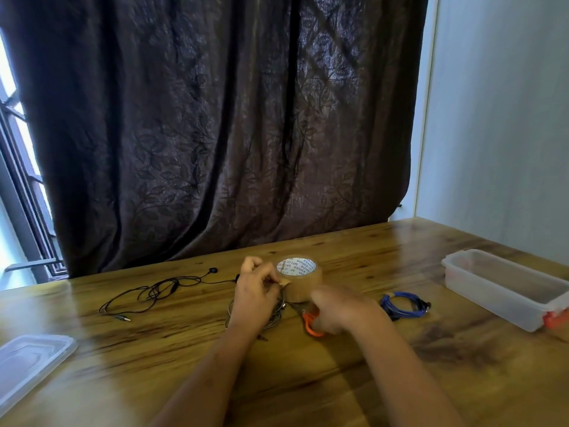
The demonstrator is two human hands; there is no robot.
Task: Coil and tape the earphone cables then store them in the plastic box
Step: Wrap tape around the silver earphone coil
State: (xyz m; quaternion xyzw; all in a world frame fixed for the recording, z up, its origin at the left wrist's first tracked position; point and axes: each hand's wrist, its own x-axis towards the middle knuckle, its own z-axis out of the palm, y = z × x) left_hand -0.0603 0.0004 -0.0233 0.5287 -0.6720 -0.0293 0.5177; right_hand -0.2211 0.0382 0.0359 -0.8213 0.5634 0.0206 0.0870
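Observation:
A brown tape roll (303,280) lies flat on the wooden table (308,380). My left hand (257,291) pinches a small piece of brown tape beside the roll and rests over a coiled grey earphone cable (277,318). Blurred by motion, my right hand (337,309) grips orange-handled scissors (311,326) just in front of the roll. A coiled blue earphone cable (403,305) lies to the right. Black earphones (160,291) lie loose and uncoiled to the left. The clear plastic box (505,288) stands open at the far right.
The box's clear lid (30,362) lies at the table's near left edge. An orange clip (555,318) shows at the box's near end. A dark curtain (231,134) hangs behind the table, a window to its left.

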